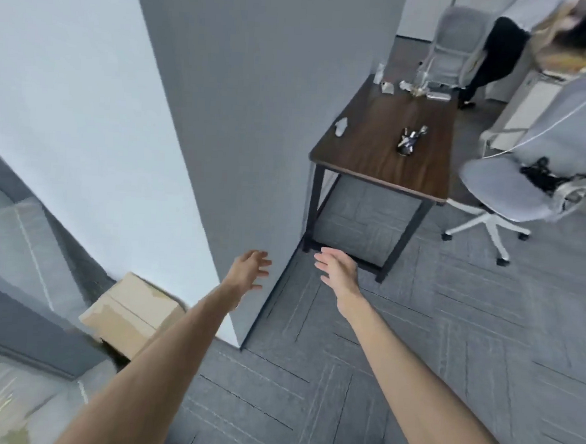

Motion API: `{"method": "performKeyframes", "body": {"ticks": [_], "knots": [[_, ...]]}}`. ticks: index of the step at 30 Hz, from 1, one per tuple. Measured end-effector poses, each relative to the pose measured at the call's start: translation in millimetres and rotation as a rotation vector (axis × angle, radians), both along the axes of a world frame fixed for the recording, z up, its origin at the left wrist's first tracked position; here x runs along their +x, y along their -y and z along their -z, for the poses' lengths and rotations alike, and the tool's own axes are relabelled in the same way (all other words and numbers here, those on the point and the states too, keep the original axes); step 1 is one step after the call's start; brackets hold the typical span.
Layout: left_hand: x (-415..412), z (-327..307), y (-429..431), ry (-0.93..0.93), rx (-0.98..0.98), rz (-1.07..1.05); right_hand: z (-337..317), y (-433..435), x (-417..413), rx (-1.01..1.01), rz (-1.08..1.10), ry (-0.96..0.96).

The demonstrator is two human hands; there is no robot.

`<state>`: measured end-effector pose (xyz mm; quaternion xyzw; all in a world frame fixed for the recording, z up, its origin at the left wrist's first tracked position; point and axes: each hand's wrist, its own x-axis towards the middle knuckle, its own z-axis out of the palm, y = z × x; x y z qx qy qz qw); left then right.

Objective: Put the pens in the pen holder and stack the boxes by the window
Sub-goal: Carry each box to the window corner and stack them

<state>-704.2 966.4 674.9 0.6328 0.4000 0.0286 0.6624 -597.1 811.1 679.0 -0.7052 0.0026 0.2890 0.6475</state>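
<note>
My left hand (250, 269) and right hand (337, 271) hang open and empty above the floor, the cardboard box (131, 315) by the window likely light, stiff, best gripped at opposite sides.

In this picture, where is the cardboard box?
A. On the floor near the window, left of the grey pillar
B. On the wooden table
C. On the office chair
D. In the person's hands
A: the cardboard box sits low on the floor by the window glass, left of the pillar, while both hands, left hand and right hand, are open and hold nothing.
</note>
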Motion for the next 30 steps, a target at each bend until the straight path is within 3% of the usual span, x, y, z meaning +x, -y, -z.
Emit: {"method": "performKeyframes", "body": {"ticks": [12,19,30], "knots": [[253,-3,351,-0.012,-0.105,0.430,-1,370,150,0.029,0.549,-0.032],[341,19,546,-0.061,-0.110,0.780,31,539,192,-0.010,0.903,-0.093],[437,58,788,-0.112,-0.210,1.266,69,735,196,-0.059,1.484,-0.202]]}}
